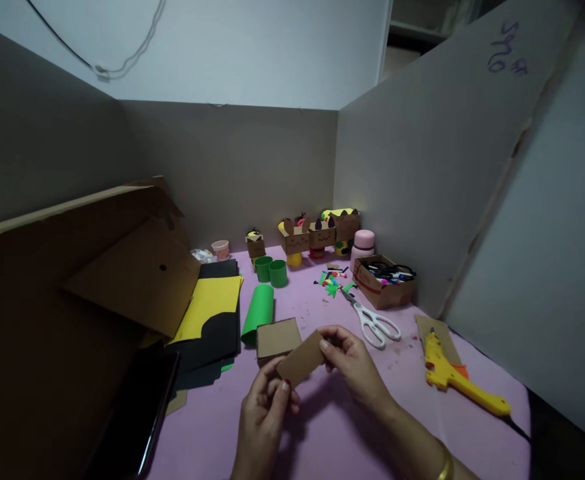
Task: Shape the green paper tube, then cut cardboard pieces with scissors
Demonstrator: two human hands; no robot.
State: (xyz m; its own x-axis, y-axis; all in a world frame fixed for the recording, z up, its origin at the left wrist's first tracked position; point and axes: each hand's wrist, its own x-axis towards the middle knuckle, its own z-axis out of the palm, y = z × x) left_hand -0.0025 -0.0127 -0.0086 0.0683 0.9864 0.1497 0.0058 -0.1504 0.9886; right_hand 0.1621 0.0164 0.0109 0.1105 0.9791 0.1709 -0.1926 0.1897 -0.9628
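A small brown cardboard rectangle (300,361) is held up between both hands, tilted, with its right end higher. My left hand (268,407) pinches its lower left end between thumb and fingers. At the upper right end, my right hand (348,363) grips it the same way. Just behind the piece sits a small cardboard box (278,339), partly covered by it. A green paper tube (259,313) lies beyond the box on the pink table (212,440). Two short green rings (278,273) stand farther back.
White-handled scissors (376,325), paper scraps (331,283) and a box of pens (385,283) lie right of centre. A yellow glue gun (459,383) rests far right. Cardboard animal figures (296,240) and a pink bottle (363,245) stand behind. Black and yellow sheets (212,303) and a dark-screened device (137,413) are left.
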